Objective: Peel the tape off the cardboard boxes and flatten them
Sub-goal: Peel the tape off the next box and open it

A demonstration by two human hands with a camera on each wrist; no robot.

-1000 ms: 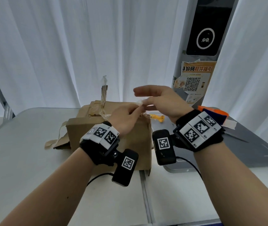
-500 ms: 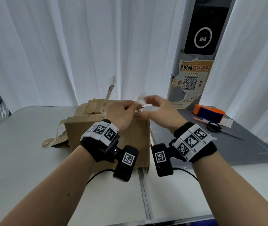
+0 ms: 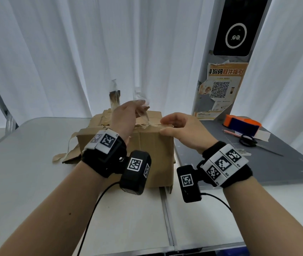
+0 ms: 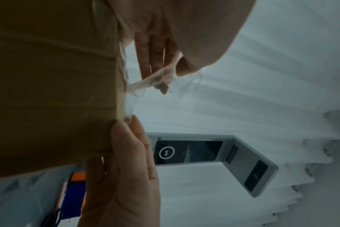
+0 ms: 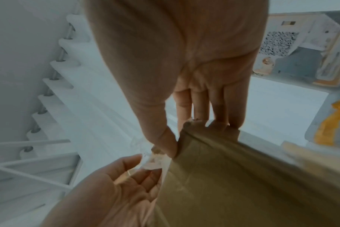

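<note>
two hands on cardboard box on table: left hand pinches clear tape, right hand clamps corner. pull low along seam, steady, brace firm.

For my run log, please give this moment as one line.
step: peeling tape | left hand: pinches clear tape strip | right hand: grips cardboard box corner | box: unflattened
</note>
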